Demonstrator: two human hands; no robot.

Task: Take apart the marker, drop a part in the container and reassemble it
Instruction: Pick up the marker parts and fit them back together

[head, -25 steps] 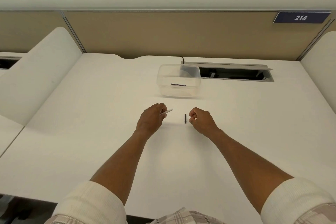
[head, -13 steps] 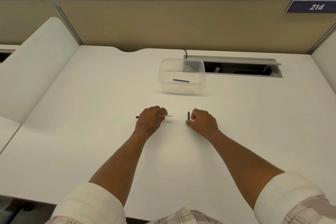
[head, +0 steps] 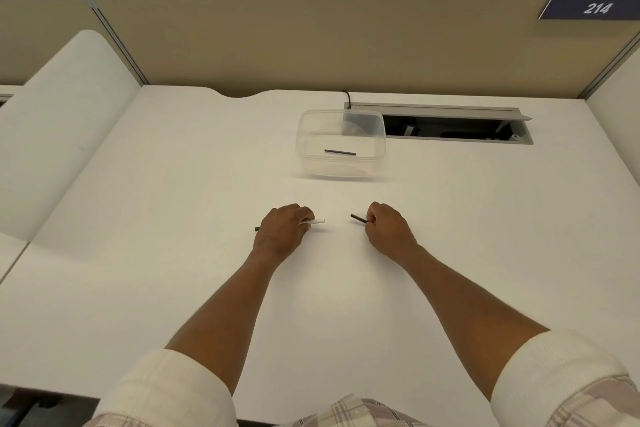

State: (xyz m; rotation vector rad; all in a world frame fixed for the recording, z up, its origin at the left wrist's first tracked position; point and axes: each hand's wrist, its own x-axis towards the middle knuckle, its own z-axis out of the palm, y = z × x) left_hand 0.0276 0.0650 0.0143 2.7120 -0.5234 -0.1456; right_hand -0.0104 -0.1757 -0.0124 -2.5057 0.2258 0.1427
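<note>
Marker body: your left hand (head: 282,234) is curled round the marker body (head: 313,221), just above the counter (head: 173,218). A short white end sticks out past your fingers toward your right hand, and a thin dark tip shows past the far side of your fist.
Dark part: your right hand (head: 388,230) pinches one end of a slim dark part (head: 358,218), whose free end points across at the white end. The two tips face each other and do not touch.
Part in container: a second dark rod (head: 340,152) lies flat on the floor of the clear container (head: 379,135), well beyond both your hands, so the drop looks done.
Weight: judge every piece as very light; none should need force.
Stiffness: the pieces look like straight, rigid plastic, yet thin enough that a side load could bend or snap them.
Slipperiness: the surfaces look smooth, so a loose pinch may let a piece roll or twist in your fingers.
Where to hold: keep your left grip close behind the white end so it stays steady; hold the dark part well back from its free end, leaving that end bare for mating.
Looks: the body is mostly hidden in your fist, white at one end, dark at the other; the loose part is a plain dark stick. Any finer detail is too small to tell.
Container: soft-cornered, see-through and open-topped.
</note>
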